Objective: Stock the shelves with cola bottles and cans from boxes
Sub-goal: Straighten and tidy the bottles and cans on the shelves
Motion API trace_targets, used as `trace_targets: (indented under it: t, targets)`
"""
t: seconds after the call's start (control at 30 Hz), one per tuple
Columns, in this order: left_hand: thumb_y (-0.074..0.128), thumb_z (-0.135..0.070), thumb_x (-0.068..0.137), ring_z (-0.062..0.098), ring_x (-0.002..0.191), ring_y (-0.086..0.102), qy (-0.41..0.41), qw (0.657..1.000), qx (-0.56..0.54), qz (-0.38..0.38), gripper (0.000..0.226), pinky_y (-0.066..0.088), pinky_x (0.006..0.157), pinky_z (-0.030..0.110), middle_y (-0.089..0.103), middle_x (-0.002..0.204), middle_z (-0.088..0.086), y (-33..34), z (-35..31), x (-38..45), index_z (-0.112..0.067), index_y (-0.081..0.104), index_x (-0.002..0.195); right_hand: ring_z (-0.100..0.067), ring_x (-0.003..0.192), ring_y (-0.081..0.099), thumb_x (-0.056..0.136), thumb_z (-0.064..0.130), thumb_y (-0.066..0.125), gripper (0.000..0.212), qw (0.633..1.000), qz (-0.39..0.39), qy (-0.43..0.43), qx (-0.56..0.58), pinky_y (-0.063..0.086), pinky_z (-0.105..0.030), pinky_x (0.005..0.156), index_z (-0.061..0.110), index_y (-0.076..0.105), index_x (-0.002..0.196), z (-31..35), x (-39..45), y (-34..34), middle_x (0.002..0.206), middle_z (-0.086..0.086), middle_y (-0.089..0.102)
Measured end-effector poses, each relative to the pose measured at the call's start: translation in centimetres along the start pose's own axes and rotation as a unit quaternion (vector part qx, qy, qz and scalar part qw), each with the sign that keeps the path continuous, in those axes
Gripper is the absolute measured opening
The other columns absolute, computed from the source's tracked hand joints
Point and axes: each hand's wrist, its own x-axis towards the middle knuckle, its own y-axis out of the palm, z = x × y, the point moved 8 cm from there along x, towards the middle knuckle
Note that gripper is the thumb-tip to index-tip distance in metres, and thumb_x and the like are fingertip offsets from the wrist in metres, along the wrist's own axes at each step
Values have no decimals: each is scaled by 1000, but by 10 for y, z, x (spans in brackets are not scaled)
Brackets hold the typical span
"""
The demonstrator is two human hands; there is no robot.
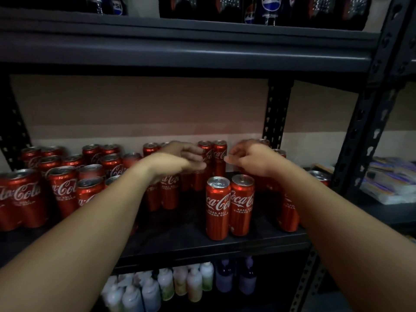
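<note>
Both arms are reaching forward over the middle shelf (225, 246) of a dark metal rack, where slim red cola cans are standing upright. The left hand (180, 158) is hovering above the cans near the middle of the shelf, its fingers loosely curled and pointing right; the picture is blurred there, and I cannot tell whether it is gripping anything or merely hanging over the can tops. The right hand (249, 157) is sitting just beside it, a small gap apart, fingers bent inward toward the left hand, and again the blur is hiding whether anything is pinched between them. Two cans (229, 208) are standing side by side, touching, near the front edge of the shelf below the hands. A larger cluster of cans (63, 183) is filling the left part of the shelf, several rows deep, and a back row of cans (213, 154) is showing between the two hands against the pale wall. More cans are standing under the right forearm (mostly hidden by it). On the shelf above, dark cola bottles (270, 7) with blue labels are standing in a row. On the shelf below, pale plastic bottles (180, 282) are grouped together. To the right, a stack of wrapped packets (387, 179) is lying on a neighbouring shelf.
</note>
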Motion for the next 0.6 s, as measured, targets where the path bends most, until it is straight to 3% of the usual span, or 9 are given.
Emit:
trace_targets:
  t: [0.1,0.17,0.23,0.27,0.37,0.4,0.47,0.6]
  targets:
    - [75,-4,89,20,105,72,4,995,18,-98,26,59,94,34,76,106,2,-31,6,26,-18,72,111,-15,106,61,94,39,69,36,1000,15,1,-27,48,-30,91,20,67,124,10,27,12,119,5,66]
    - [73,-2,90,15,96,73,7,988,60,-140,25,59,91,30,78,103,4,-49,10,43,-16,72,111,-16,102,61,95,37,68,31,998,25,-9,-49,48,-32,90,19,69,121,15,44,19,116,3,66]
    - [76,-5,87,9,86,72,-6,985,80,-155,31,58,75,19,77,102,4,-62,15,59,-14,70,116,-15,99,62,95,39,68,30,997,41,-21,-61,50,-34,91,18,71,116,16,65,29,112,3,68]
    - [80,-12,85,9,89,71,-19,982,106,-152,38,57,74,17,76,108,3,-66,18,68,-16,68,121,-16,99,63,94,40,69,30,996,45,-26,-73,51,-35,93,17,72,113,15,77,33,111,1,69]
    - [86,-38,80,19,120,62,-79,958,260,-94,68,51,100,31,63,137,-1,-66,27,89,-24,56,140,-19,96,64,93,44,68,35,986,56,-36,-155,52,-31,83,11,72,108,19,111,44,108,-5,70]
    - [85,-42,80,22,125,58,-92,950,288,-80,73,49,103,33,58,143,0,-65,29,93,-25,52,144,-20,95,63,93,45,69,36,982,62,-35,-175,49,-30,78,11,71,106,20,121,49,109,-5,69]
    - [83,-41,83,23,124,56,-105,946,300,-59,71,47,98,33,56,144,3,-63,34,99,-21,52,144,-20,94,61,90,47,72,40,978,83,-28,-191,43,-28,75,14,70,113,23,139,59,110,-3,66]
    - [83,-39,83,20,104,63,-88,934,345,-26,50,50,87,32,68,124,3,-61,38,107,-18,69,125,-20,97,61,85,49,76,57,972,113,-33,-203,45,-30,77,16,64,129,27,163,81,121,-4,67]
